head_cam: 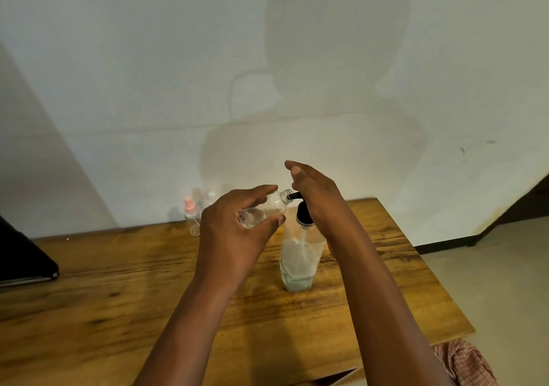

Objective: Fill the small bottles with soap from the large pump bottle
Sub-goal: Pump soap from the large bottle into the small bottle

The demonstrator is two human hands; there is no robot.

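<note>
My left hand (pixel 237 222) grips a small clear bottle (pixel 271 207), tilted almost sideways, its open threaded neck against the black nozzle of the pump. The large clear pump bottle (pixel 300 263) stands upright on the wooden table (pixel 118 281), with a little pale liquid at its bottom. My right hand (pixel 315 195) lies over the black pump head (pixel 303 214), palm down and fingers stretched forward. Whether soap is flowing cannot be made out.
Several small clear bottles, one with a pink cap (pixel 190 214), stand at the table's back edge by the wall. A dark flat object (pixel 23 260) lies at the left edge. Checked cloth (pixel 466 362) hangs past the table's right front corner.
</note>
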